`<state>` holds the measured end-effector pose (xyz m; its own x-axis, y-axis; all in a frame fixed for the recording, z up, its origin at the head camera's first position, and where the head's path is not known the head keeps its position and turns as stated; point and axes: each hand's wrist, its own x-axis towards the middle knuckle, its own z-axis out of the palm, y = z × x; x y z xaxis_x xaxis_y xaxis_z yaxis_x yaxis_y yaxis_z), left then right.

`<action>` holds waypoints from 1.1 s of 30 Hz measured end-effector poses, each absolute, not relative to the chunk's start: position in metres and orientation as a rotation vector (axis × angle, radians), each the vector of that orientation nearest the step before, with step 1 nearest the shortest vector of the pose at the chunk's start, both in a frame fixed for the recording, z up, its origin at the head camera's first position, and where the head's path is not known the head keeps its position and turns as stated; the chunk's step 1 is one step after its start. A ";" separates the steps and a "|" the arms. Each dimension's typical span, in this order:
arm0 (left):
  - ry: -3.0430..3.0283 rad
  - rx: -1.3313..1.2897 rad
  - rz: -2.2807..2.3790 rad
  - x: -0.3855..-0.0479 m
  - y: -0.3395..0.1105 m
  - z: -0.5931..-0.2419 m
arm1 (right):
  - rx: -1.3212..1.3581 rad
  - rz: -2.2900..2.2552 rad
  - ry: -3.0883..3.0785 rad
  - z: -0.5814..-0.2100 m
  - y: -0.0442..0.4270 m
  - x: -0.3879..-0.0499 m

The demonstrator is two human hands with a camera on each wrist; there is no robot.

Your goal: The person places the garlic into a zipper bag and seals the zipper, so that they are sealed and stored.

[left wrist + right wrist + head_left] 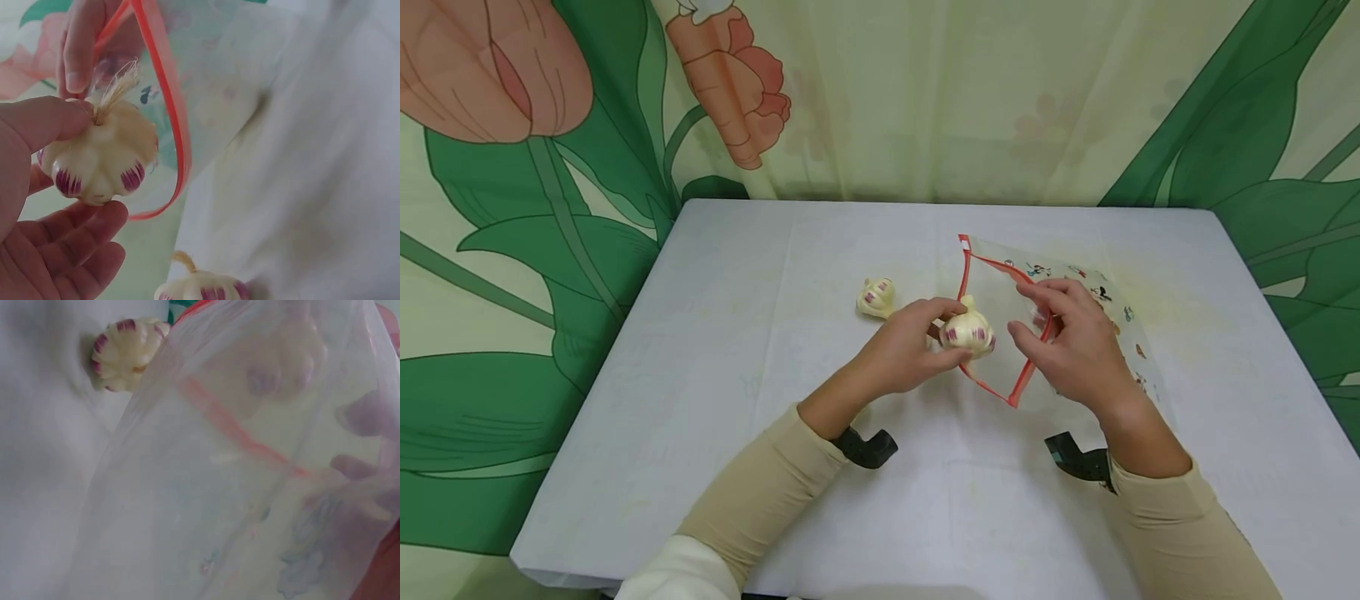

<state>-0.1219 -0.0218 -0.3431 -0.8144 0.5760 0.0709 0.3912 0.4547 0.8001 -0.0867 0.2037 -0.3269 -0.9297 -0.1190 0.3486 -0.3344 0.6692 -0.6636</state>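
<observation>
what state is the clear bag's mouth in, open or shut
Open: on the bag, the red edges stand wide apart in the head view, leaving a gap between them.

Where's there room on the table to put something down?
Lots of white table lies bare between the loose garlic bulb and the left edge; some between the red-rimmed bag and the right edge. The middle is crowded: left hand, held garlic bulb, right hand and bag.

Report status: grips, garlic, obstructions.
Left grip holds garlic bulb at open mouth of bag. Right grip on red rim. Second bulb on table. No obstruction visible.
</observation>
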 end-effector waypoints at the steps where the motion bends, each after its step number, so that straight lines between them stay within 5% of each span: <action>1: 2.504 0.838 1.275 -0.122 -0.021 -0.343 | 0.363 1.118 -2.611 -0.327 0.204 -0.087; 33: 2.744 0.793 0.814 -0.116 -0.006 -0.346 | 0.375 1.133 -2.608 -0.326 0.205 -0.086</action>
<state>-0.1163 -0.0057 -0.3464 -0.8438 0.5365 -0.0125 0.4428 0.7092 0.5486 -0.0863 0.2046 -0.3260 -0.9294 -0.1265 0.3467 -0.3397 0.6604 -0.6697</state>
